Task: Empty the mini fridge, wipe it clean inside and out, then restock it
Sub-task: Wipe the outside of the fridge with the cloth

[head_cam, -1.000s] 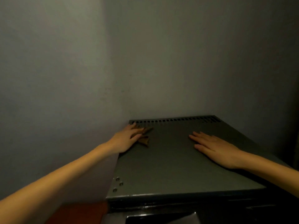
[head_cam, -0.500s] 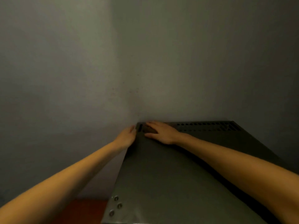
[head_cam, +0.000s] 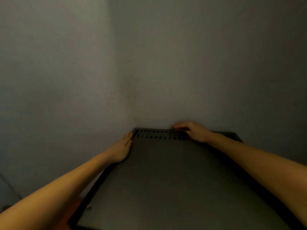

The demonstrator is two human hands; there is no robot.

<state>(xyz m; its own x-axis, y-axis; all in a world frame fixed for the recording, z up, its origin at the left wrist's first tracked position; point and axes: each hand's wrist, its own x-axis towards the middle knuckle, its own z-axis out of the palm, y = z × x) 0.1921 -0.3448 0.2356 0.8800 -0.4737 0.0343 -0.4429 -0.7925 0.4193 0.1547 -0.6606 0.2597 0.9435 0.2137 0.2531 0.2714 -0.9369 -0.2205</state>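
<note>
- The dark grey, box-shaped metal mini fridge [head_cam: 174, 180] stands pushed into a corner formed by two plain grey walls [head_cam: 66, 80]; only its flat top shows, straight ahead of the person and below, between the two outstretched forearms.
- The top's long axis runs away from the person, from the near front edge to the rear edge at the back wall; a row of dark rectangular vent slots [head_cam: 154, 135] lies across that rear edge; small silver screw heads [head_cam: 88, 208] sit at the near left corner.
- The left hand [head_cam: 121, 150] lies along the left edge of the top, just short of the rear corner; its fingers are straight and together, flat against the edge, gripping nothing.
- The right hand [head_cam: 194, 131] reaches further back and rests on the rear edge over the slots, right of the middle; its fingers are arched and blurred; whether they hook behind the edge or hold anything cannot be told.
- The door and the inside are out of view, so how much has been emptied cannot be judged.
- Judgement: the work in hand concerns the outside of the top; the rear strip sits tight against the back wall, so any next move there depends on the right hand, which is already on it, while the left braces the side.
</note>
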